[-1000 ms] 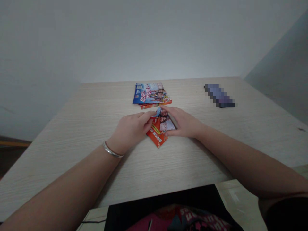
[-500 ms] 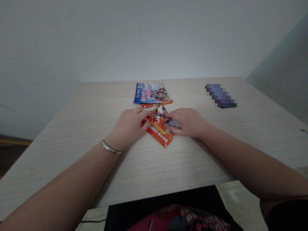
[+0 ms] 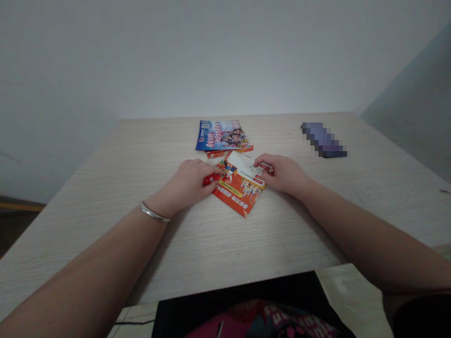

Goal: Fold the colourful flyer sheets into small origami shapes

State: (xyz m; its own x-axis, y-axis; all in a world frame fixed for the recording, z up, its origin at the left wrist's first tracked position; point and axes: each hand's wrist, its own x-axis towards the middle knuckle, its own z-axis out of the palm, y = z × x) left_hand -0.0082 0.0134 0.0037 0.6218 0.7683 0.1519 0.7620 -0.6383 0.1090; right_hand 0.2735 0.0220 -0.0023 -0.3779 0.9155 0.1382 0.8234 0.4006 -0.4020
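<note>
An orange and white printed leaflet (image 3: 237, 191) lies at an angle on the table, one corner toward me. Its far right part shows a white panel with small print and red labels. My left hand (image 3: 193, 182), with a silver bangle at the wrist, pinches its left edge, where a small red part shows by the fingers. On the opposite side, the fingers of my right hand (image 3: 282, 174) are closed on the white part. Just beyond the leaflet rests a stack of leaflets (image 3: 222, 136), a blue one with a group of people on top and orange edges below.
A dark phone-like object (image 3: 324, 140), blurred by pixels, lies at the back right of the pale wooden table (image 3: 148, 145). A wall (image 3: 225, 56) rises behind the table. A black surface (image 3: 197, 310) and patterned cloth (image 3: 268, 321) are at the near edge.
My right hand has moved slightly right and drawn the leaflet's upper part open, uncovering the white panel. The earlier folded picture side no longer shows. My left hand stays at the left edge.
</note>
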